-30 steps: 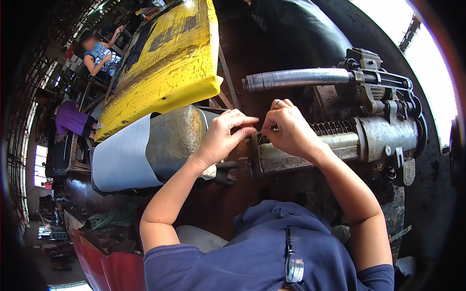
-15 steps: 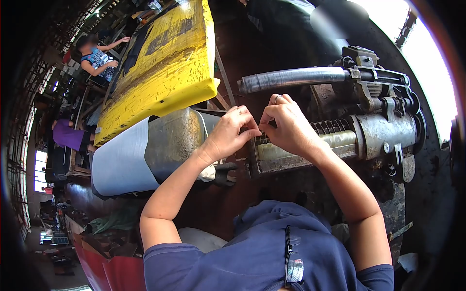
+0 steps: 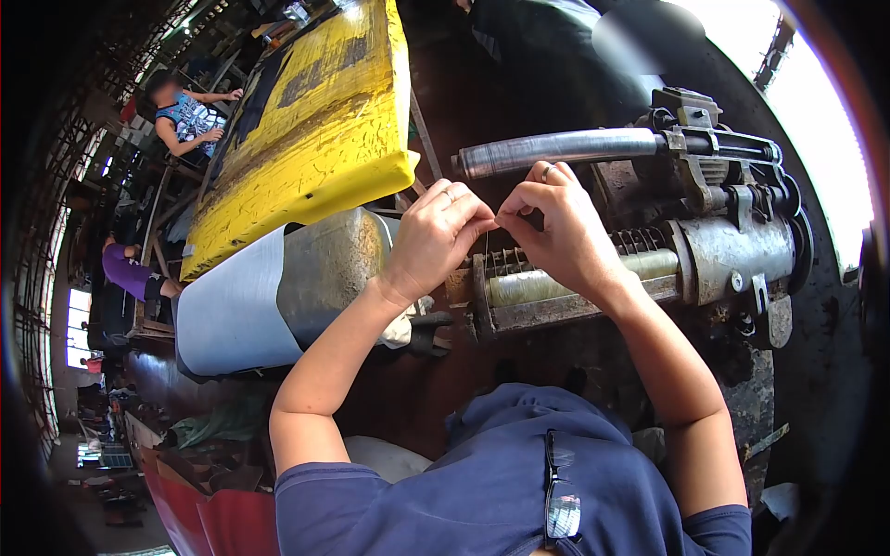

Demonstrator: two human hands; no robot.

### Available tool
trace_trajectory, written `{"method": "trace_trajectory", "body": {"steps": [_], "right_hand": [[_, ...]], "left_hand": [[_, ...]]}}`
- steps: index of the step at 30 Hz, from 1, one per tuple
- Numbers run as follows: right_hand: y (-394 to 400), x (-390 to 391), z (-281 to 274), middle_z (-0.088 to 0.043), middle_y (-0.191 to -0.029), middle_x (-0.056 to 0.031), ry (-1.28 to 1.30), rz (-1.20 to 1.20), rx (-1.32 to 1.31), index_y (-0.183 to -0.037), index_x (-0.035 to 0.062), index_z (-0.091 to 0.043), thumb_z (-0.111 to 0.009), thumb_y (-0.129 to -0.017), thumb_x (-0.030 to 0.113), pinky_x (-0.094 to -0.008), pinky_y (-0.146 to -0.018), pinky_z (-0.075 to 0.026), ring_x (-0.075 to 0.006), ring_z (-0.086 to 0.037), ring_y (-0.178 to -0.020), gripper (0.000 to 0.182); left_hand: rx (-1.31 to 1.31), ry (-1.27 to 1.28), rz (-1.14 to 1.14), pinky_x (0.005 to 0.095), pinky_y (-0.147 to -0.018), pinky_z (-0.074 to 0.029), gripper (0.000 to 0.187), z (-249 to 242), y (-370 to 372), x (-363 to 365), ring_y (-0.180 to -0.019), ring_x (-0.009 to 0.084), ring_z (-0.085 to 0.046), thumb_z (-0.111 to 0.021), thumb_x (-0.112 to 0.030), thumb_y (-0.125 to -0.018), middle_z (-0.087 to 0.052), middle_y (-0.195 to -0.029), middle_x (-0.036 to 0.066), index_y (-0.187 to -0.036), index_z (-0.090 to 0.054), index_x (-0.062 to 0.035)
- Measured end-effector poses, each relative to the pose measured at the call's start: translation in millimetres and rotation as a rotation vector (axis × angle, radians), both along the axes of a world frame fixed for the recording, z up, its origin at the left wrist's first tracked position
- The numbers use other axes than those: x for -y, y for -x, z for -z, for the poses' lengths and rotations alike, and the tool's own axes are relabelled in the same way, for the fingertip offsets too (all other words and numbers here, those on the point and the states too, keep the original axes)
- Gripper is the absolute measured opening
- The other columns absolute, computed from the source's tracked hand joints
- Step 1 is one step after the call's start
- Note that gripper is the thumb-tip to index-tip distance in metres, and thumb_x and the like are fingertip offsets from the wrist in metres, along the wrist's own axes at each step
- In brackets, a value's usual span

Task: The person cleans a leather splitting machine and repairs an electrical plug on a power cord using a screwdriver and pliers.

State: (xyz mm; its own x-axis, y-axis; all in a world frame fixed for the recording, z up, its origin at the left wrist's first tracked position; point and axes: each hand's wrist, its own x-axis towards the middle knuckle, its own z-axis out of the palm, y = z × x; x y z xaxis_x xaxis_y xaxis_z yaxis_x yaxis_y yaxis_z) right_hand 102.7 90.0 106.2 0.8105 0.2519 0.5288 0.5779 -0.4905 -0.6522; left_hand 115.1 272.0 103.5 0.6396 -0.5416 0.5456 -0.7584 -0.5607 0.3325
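Note:
My left hand (image 3: 436, 239) and my right hand (image 3: 556, 232) meet fingertip to fingertip above a rusty machine (image 3: 714, 232). Both pinch a thin thread (image 3: 488, 243) that runs down toward a greenish spool (image 3: 547, 285) in the machine's tray. A coil spring (image 3: 640, 241) lies behind the spool. A grey metal bar (image 3: 556, 148) sticks out leftward just above my hands. A ring shows on each hand.
A scuffed yellow block (image 3: 315, 120) leans at the upper left. Below it lies a metal drum (image 3: 324, 269) partly wrapped in grey sheet. Two other people (image 3: 185, 116) are at benches at the far left. Glasses (image 3: 561, 500) hang from my blue shirt.
Both hands have risen a little from the spool and pinched together, drawing the thread upward. The left fingers, spread a second ago, are now closed.

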Motion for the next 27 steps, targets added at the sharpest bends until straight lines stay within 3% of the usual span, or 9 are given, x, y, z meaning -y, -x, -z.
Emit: {"method": "trace_trajectory", "body": {"steps": [6, 10, 13, 20, 24, 27], "right_hand": [[0.7, 6.0, 2.4, -0.057, -0.076, -0.0124, -0.006, 0.164, 0.056, -0.078, 0.0036, -0.068, -0.074, -0.063, 0.013, -0.0365, -0.075, -0.044, -0.0295, -0.052, -0.083, 0.019], [2.2, 9.9, 7.2, -0.058, -0.074, -0.0131, 0.177, 0.013, -0.186, -0.074, 0.0051, -0.07, -0.078, -0.059, 0.019, -0.0379, -0.076, -0.044, -0.0299, -0.053, -0.081, 0.022], [2.2, -4.2, 15.2, -0.059, -0.069, -0.0146, 0.185, -0.099, -0.265, -0.067, 0.0045, -0.069, -0.078, -0.057, 0.018, -0.0377, -0.073, -0.045, -0.0305, -0.055, -0.077, 0.019], [-0.6, -19.4, 34.3, -0.059, -0.072, -0.0131, 0.238, -0.087, -0.182, -0.062, 0.0037, -0.066, -0.071, -0.059, 0.008, -0.0374, -0.073, -0.045, -0.0292, -0.055, -0.079, 0.008], [-4.1, -16.0, 37.7, -0.055, -0.066, -0.0095, 0.16, -0.046, -0.089, -0.063, 0.0024, -0.064, -0.069, -0.061, 0.002, -0.0339, -0.074, -0.04, -0.0244, -0.053, -0.07, 0.006], [-6.1, -11.0, 27.9, -0.055, -0.065, -0.009, 0.139, -0.027, -0.104, -0.063, 0.0028, -0.064, -0.068, -0.062, 0.001, -0.0333, -0.073, -0.04, -0.0242, -0.053, -0.071, 0.004]], "left_hand": [[0.058, -0.018, 0.011, 0.034, -0.065, -0.045, 0.009, -3.9, -0.9, 6.0, -0.068, 0.0247, -0.055, -0.067, -0.005, -0.072, -0.056, -0.07, 0.008, -0.075, -0.058, -0.0031], [0.031, -0.005, 0.001, 0.0333, -0.065, -0.045, 0.009, -2.9, -0.1, 2.6, -0.069, 0.0239, -0.055, -0.067, -0.005, -0.073, -0.057, -0.071, 0.007, -0.076, -0.058, -0.003], [0.042, 0.012, 0.005, 0.0327, -0.065, -0.045, 0.009, -4.3, 0.8, 3.2, -0.069, 0.0234, -0.056, -0.067, -0.004, -0.072, -0.057, -0.071, 0.007, -0.075, -0.058, -0.0032], [0.06, 0.054, 0.0, 0.0324, -0.065, -0.046, 0.01, -4.9, 3.2, 1.0, -0.07, 0.0229, -0.056, -0.069, -0.003, -0.071, -0.059, -0.072, 0.007, -0.076, -0.06, -0.0031], [-0.13, 0.1, -0.041, 0.029, -0.066, -0.045, 0.008, -4.7, 7.6, -5.2, -0.071, 0.0185, -0.057, -0.069, -0.004, -0.072, -0.061, -0.074, 0.006, -0.077, -0.064, -0.0024], [-0.366, 0.119, -0.065, 0.0266, -0.067, -0.045, 0.007, -5.1, 11.3, -10.7, -0.072, 0.0136, -0.057, -0.069, -0.005, -0.074, -0.062, -0.076, 0.004, -0.08, -0.067, -0.0022]]}}
